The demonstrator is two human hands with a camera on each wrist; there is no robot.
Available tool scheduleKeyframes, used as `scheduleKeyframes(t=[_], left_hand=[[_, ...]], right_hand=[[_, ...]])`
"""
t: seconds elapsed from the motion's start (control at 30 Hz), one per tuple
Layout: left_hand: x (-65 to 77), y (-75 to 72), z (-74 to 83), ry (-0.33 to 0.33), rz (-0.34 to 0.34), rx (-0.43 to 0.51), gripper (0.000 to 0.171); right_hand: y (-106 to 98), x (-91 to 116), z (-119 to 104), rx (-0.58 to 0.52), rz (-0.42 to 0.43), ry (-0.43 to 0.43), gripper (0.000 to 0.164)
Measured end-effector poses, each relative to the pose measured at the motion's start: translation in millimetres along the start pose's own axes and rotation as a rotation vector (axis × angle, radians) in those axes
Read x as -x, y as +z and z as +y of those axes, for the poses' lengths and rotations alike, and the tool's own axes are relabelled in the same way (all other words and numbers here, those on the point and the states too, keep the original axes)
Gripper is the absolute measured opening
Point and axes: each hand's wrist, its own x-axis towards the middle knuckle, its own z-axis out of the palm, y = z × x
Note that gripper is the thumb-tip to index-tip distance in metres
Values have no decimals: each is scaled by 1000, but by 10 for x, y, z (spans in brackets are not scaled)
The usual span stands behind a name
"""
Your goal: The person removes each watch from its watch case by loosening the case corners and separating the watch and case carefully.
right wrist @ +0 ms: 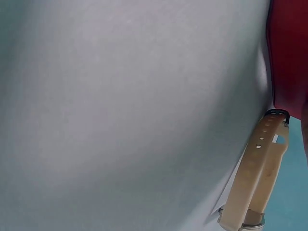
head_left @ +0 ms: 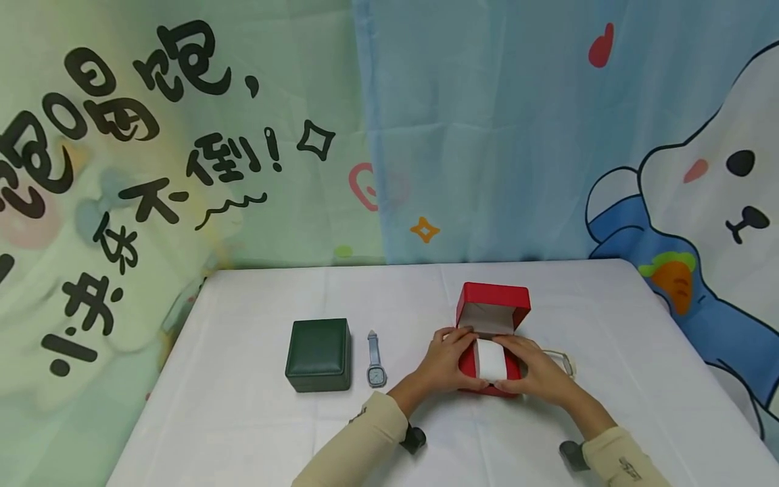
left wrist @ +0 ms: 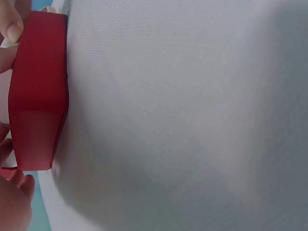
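Observation:
A red box (head_left: 514, 388) stands with its lid (head_left: 494, 293) tipped up at the back, showing a pale lining. Inside sits a white cushion (head_left: 491, 360). From the left side, my left hand (head_left: 447, 360) holds the cushion, thumb at its front end and fingertips near its back. My right hand (head_left: 535, 368) mirrors it from the right. Both thumbs meet close together at the box's front rim, by a small black spot. Beside the right hand lies a watch with a beige strap (right wrist: 255, 173), its buckle end close to the box; the hand partly hides it in the head view.
To the left are a closed dark green box (head_left: 318, 354) and a watch with a light blue-grey strap (head_left: 375, 358). A white cloth (head_left: 243, 419) covers the table. Printed curtains (head_left: 462, 135) hang behind its far edge.

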Motion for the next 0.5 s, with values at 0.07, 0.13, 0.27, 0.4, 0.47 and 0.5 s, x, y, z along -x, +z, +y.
scheduleKeyframes(t=[0.07,0.13,0.27,0.4,0.47,0.5], left_hand=[[0,-4,-3,-12,-3,14,79],[-5,-6,-2,-25,-2,39,78],[-19,5,9,-49,6,54,75],[-37,17,36,-64,8,19,74],[-47,21,51,-72,8,0,74],[-53,21,58,-75,9,-9,74]], right_hand=[[-7,-15,5,-4,-10,15,76],[-13,-35,9,-5,-17,32,76],[-15,-64,-3,-2,-24,42,77],[-9,-64,-23,8,-15,48,77],[-6,-62,-28,11,-2,43,76],[-5,-62,-30,15,3,41,76]])
